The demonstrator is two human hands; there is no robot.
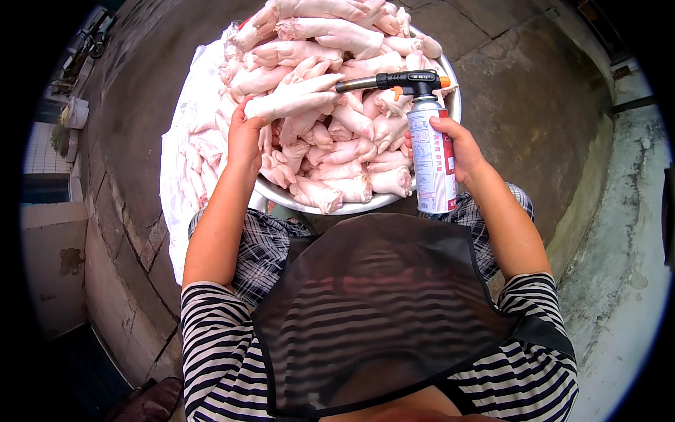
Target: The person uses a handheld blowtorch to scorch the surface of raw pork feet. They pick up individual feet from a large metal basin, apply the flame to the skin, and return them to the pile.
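Observation:
My left hand grips the cut end of a pale pig's trotter, whose toes point right. In my right hand is an upright butane gas canister with a black blowtorch head on top. The torch's metal nozzle points left, close to the toes of the held trotter; no flame can be made out. Below both hands, a large round metal basin is heaped with many more raw trotters.
A white plastic sheet or bag with more trotters lies at the basin's left. Wet concrete floor surrounds it. A low wall runs along the right. A white bucket and a parked motorbike stand far left.

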